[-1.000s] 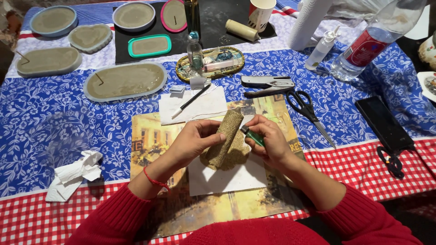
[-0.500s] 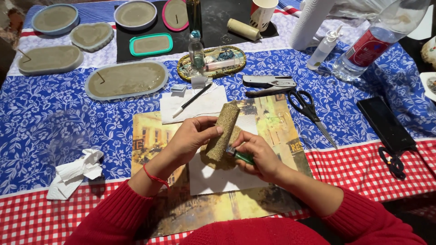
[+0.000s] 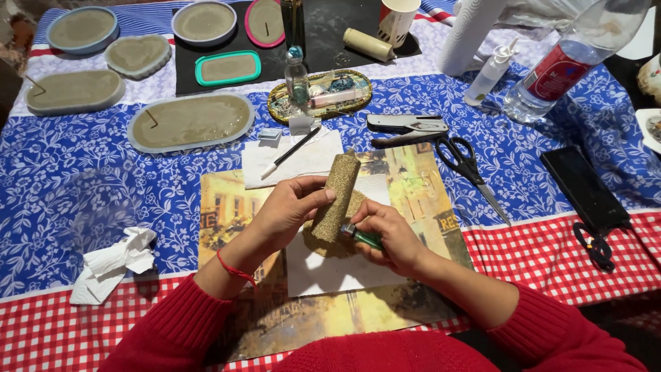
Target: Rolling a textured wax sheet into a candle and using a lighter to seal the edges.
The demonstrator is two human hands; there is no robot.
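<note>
So the left hand [image 3: 292, 210] grips the gritty roll [image 3: 335, 195], right hand [image 3: 385, 234] pinches a green lighter [image 3: 363, 237] at its base; nothing lit yet near the counter's front edge.

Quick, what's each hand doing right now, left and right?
Left hand: closed on the sandy tan cylinder, held tilted over the white paper.
Right hand: closed on a small green tool at the cylinder's lower end.
</note>
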